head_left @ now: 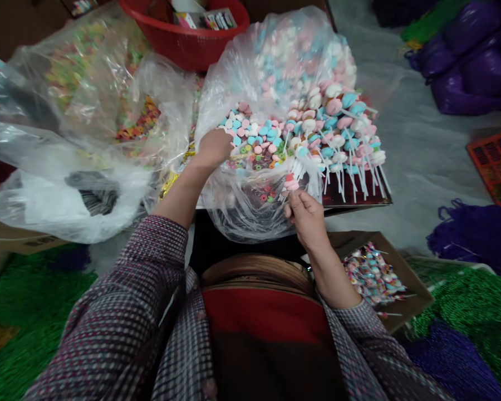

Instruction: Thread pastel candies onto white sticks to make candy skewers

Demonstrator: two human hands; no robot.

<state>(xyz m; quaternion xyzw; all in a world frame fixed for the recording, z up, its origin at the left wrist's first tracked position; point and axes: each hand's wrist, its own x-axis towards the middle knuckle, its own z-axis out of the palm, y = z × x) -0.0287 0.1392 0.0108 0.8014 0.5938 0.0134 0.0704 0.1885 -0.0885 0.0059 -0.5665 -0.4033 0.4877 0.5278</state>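
Observation:
In my right hand [304, 214] is a candy skewer [291, 182], pinched by its stick between thumb and fingers, with pink and red candies at its top. My left hand [215, 146] reaches into a clear plastic bag at the edge of loose pink, white and blue candies [259, 131]. Its fingers are curled downward; whatever is between them is hidden. Small ring-shaped candies [267, 195] lie lower in the bag. Beside it, to the right, many finished-looking candy skewers [342, 128] are piled with their white sticks pointing toward me.
At the back stands a red basket [183, 47] holding small boxes. Another clear bag [96, 72] with colourful candies lies left. A cardboard box [413, 301] of wrapped candies sits below right. Green strands [476, 312] and purple bundles [476, 234] lie on the right.

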